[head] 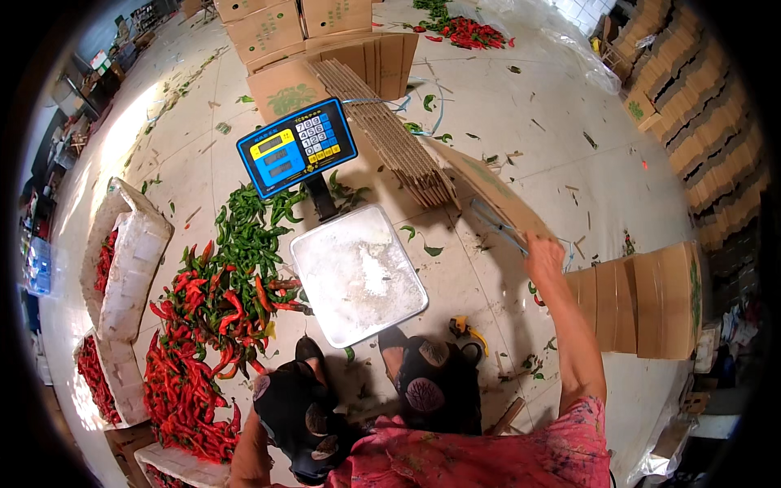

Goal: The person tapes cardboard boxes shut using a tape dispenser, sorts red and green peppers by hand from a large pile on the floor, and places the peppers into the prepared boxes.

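My right hand (545, 253) grips the near end of a flattened cardboard box (497, 186), out to the right of a platform scale. Blue strapping lies around that board. The scale's metal plate (361, 274) bears nothing, and its blue keypad display (297, 147) stands at its far side. Of my left arm only the forearm shows, at the bottom left beside my knee; the left hand itself cannot be made out. Red chili peppers (183, 378) lie heaped by that arm, with green peppers (247, 226) beyond them. More folded cardboard sheets (384, 134) lean behind the scale.
White foam boxes (134, 274) with red peppers stand at the left. A yellow-handled tool (470, 332) lies by my right foot. Folded cartons (647, 302) stand at the right, before tall cardboard stacks (714, 140). Cartons (268, 30) and another pepper heap (473, 32) are farther off.
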`<state>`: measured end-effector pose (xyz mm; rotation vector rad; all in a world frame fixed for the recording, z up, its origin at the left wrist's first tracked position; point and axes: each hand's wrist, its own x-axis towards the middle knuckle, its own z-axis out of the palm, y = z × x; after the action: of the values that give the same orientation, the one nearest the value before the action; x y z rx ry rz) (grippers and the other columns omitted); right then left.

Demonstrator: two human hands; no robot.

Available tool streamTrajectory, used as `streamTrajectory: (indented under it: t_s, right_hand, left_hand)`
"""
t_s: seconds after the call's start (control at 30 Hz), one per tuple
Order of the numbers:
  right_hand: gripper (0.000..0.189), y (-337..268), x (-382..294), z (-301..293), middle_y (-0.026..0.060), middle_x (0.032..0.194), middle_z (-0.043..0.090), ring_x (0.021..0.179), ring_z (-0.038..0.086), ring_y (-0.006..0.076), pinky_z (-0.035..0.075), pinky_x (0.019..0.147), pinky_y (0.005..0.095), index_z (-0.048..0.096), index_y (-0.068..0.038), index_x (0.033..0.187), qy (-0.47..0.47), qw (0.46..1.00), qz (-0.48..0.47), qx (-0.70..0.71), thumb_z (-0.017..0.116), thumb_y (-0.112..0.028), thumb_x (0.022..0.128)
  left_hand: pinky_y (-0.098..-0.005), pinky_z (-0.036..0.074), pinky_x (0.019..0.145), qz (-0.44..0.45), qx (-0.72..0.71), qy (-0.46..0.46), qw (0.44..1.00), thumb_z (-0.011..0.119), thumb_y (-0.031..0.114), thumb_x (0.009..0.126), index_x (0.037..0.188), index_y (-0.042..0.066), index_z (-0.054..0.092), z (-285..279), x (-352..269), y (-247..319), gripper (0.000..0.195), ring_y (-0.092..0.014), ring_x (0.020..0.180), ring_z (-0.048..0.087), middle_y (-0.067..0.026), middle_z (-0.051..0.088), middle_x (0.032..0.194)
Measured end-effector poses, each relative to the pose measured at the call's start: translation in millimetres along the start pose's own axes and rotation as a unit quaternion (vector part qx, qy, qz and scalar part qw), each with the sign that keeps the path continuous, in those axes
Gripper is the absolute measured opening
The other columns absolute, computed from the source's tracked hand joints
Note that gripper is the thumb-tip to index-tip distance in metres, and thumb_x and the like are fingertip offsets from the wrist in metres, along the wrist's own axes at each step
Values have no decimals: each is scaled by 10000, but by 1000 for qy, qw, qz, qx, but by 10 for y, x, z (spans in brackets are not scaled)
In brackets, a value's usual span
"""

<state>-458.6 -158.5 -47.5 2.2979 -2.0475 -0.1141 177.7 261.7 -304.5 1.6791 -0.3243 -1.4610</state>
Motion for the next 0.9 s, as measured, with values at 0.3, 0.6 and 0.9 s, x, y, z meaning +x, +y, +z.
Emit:
streamTrajectory:
  t_s: [0.3,0.6,0.9]
  right_hand:
    - [334,364,-1441,-579,115,1047,724,922,654,181,498,865,310,655,33,1205,141,833,133,519,689,-105,903]
    - [237,-23,-2157,-2055,88,921,724,809,635,136,507,782,282,679,32,1105,210,874,-61,434,708,-73,895]
    - [230,-1070,-1786,-2118,226,824,662,765,637,427,510,691,446,646,14,1025,-44,912,-305,271,708,-107,839]
  left_hand:
    - [-265,433,517,108,135,-9,985,572,157,986,896,56,565,673,54,1345,136,-123,584,548,-13,559,709]
    - [-238,439,655,171,136,2,976,616,311,969,991,139,615,1220,-547,2645,174,-78,745,567,53,546,812]
    - [-303,487,793,316,-16,11,949,573,464,1003,1244,52,574,1623,-1331,3419,477,-135,992,578,-57,605,1091]
